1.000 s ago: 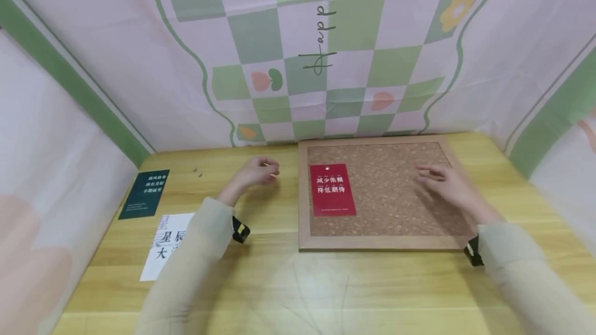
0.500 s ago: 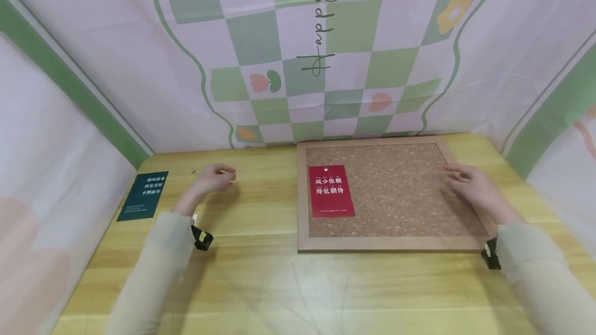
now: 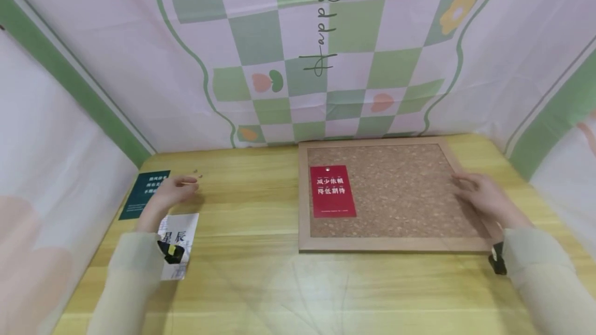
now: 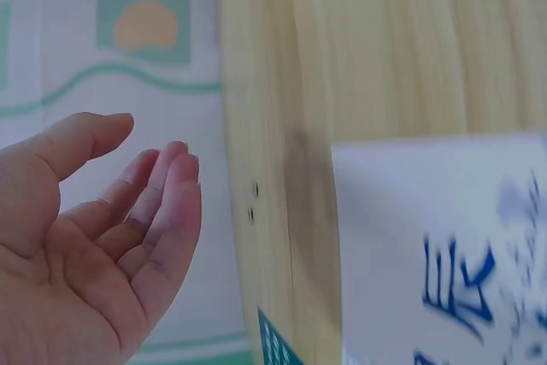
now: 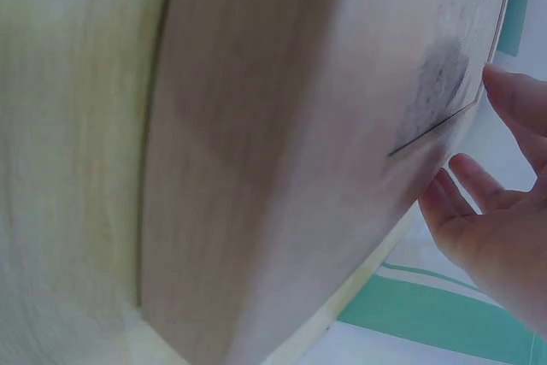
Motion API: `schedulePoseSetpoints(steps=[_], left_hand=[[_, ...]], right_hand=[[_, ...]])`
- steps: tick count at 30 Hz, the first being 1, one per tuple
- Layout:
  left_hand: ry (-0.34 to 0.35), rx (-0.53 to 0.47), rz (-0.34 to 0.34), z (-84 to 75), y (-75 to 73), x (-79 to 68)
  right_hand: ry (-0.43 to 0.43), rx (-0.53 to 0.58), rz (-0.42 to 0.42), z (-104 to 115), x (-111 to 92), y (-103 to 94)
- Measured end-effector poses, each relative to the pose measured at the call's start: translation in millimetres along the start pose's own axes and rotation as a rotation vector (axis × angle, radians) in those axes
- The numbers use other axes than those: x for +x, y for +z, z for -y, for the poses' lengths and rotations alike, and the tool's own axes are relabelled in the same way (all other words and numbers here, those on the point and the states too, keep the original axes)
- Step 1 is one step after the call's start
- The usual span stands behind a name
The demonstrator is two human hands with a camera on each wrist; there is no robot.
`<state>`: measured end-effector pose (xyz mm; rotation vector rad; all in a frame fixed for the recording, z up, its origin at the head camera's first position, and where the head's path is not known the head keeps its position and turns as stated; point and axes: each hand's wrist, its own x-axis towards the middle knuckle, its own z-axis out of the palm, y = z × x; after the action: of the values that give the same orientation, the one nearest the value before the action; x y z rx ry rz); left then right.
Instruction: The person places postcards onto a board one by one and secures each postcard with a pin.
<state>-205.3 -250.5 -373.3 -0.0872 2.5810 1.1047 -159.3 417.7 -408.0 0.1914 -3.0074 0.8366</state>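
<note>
In the head view my left hand [image 3: 169,195] is above the dark green card [image 3: 139,198] and the white card [image 3: 188,229], both printed with characters. Its fingers are loosely bent with nothing between them, as the left wrist view shows. Two tiny studs, perhaps pushpins [image 4: 252,201], lie just beyond its fingertips. My right hand [image 3: 489,198] is at the right rim of a wood-framed cork board [image 3: 396,190], thumb and fingers apart; whether they touch the frame I cannot tell. A red card [image 3: 332,190] with a shiny pin near its top lies on the board's left part.
The wooden table [image 3: 261,278] bears all of this. A checkered fabric backdrop [image 3: 307,87] stands along the table's far edge, with fabric walls at both sides. Bare tabletop stretches between the white card and the cork board.
My left hand has moved left, from beside the board to over the cards, with the white card hidden and shown again. My right hand has moved right, from above the cork to the board's rim.
</note>
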Motion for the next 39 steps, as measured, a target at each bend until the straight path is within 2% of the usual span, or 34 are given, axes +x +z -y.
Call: schedulePoseSetpoints(steps=[4, 12, 16, 22, 25, 30, 35, 39], left_hand=[[-0.07, 0.03, -0.054, 14.2, -8.3, -6.6], [-0.143, 0.047, -0.068, 33.8, -17.7, -12.0], [-0.188, 0.041, -0.078, 44.8, -20.1, -13.6], [-0.171, 0.036, -0.091, 61.2, -22.8, -19.4], [-0.171, 0.073, -0.102, 69.2, -25.1, -21.0], [-0.216, 0.167, -0.067, 78.0, -29.8, -21.3], [-0.283, 0.176, -0.021, 82.7, -30.7, -20.3], [-0.323, 0.18, -0.033, 84.2, -29.4, -20.8]], right_hand=[[-0.018, 0.009, -0.004, -5.5, -1.2, 1.3], [0.076, 0.042, 0.072, -11.8, -3.2, -1.9], [0.098, 0.046, 0.08, -13.0, -2.4, -2.0], [0.095, 0.069, 0.084, -16.8, -1.5, -0.8], [0.108, 0.1, 0.102, -19.2, -1.2, -0.7], [0.14, 0.104, 0.107, -20.8, -1.8, 0.4], [0.141, 0.091, 0.127, -18.3, -2.1, -0.8], [0.146, 0.081, 0.131, -18.2, -1.1, -0.2]])
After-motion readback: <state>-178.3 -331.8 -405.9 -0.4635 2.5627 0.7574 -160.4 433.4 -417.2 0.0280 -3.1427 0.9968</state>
